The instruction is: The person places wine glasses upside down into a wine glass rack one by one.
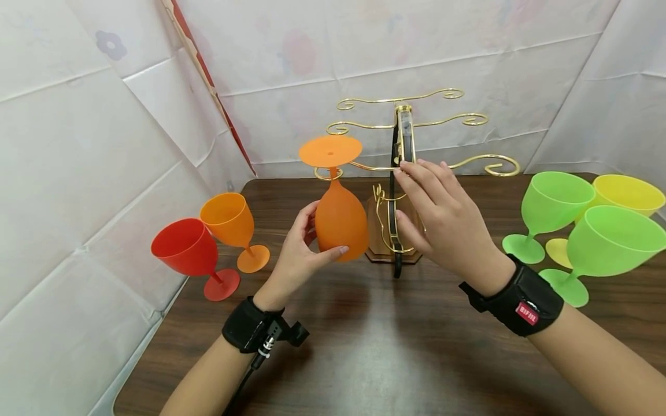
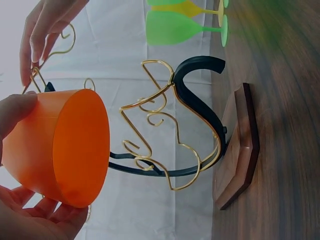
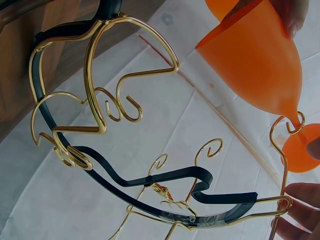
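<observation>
An orange plastic goblet [image 1: 340, 222] hangs upside down, its round foot [image 1: 330, 151] on top. My left hand [image 1: 302, 245] grips its bowl, thumb on the near side and fingers behind. In the right wrist view, the goblet's stem sits in the curled end [image 3: 296, 122] of a gold wire arm. That arm belongs to a gold and black wine rack [image 1: 406, 138] with a wooden base [image 1: 377, 254]. Over the rack's front wire arm, my right hand [image 1: 442, 211] rests with its fingers extended and thumb apart. In the left wrist view, the goblet's open mouth [image 2: 82, 150] faces the camera.
At the left of the dark wooden table [image 1: 364, 346] stand a red goblet [image 1: 187, 248] and another orange goblet [image 1: 229, 219]. Two green goblets [image 1: 557, 196] and a yellow goblet [image 1: 629, 190] stand at the right. More curled wire arms [image 1: 473, 118] stick out behind. White sheeting [image 1: 291, 69] surrounds the table.
</observation>
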The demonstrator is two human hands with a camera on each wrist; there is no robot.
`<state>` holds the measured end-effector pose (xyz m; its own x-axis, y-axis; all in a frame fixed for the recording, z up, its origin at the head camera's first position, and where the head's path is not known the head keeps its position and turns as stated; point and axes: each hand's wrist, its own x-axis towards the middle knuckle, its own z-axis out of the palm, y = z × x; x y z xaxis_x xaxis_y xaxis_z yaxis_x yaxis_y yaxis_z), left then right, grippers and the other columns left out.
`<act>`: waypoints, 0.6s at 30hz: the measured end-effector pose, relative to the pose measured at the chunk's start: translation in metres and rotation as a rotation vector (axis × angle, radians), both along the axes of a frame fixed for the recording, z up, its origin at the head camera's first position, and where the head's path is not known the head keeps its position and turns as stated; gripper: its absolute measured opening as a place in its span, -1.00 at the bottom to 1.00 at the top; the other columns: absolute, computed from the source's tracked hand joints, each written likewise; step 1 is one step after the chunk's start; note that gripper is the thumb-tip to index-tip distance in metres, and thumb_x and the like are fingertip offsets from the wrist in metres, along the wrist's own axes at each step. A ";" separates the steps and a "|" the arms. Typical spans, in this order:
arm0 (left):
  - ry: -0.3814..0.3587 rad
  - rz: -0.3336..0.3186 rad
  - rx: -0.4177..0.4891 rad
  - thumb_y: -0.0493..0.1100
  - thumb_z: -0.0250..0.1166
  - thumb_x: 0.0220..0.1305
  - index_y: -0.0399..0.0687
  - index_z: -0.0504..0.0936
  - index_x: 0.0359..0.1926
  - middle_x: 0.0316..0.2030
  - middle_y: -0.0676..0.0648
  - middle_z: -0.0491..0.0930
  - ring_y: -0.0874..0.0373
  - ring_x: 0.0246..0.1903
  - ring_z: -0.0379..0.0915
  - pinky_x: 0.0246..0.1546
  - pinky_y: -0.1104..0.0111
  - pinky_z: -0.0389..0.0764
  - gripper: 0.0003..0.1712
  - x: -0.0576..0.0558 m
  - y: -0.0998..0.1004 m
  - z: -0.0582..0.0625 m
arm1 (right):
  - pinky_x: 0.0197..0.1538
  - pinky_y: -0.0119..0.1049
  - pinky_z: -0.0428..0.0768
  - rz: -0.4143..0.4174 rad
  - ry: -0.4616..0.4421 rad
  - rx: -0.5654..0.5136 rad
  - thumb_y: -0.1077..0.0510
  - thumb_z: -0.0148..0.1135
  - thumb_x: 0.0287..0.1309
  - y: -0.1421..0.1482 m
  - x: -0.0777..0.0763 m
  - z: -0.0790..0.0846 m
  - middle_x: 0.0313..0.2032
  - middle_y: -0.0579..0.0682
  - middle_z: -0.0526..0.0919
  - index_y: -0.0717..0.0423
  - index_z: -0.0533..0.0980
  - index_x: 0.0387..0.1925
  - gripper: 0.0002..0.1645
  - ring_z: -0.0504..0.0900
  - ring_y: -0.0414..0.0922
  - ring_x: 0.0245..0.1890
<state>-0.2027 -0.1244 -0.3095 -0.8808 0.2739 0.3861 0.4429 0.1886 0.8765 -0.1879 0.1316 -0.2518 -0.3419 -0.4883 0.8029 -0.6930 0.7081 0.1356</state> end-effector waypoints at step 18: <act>-0.034 -0.005 -0.020 -0.31 0.47 -0.04 -0.01 0.20 0.33 0.17 -0.05 0.35 0.08 0.13 0.29 0.17 0.09 0.34 -0.07 -0.006 0.002 -0.014 | 0.26 0.13 0.24 -0.002 -0.006 0.000 0.09 -0.07 0.21 0.000 -0.001 -0.001 0.13 0.30 0.42 0.39 0.36 0.18 -0.41 0.34 0.21 0.15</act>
<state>-0.2082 -0.1229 -0.3232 -0.8917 0.2860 0.3507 0.4143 0.2037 0.8871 -0.1886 0.1312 -0.2526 -0.3476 -0.4876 0.8009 -0.6924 0.7094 0.1314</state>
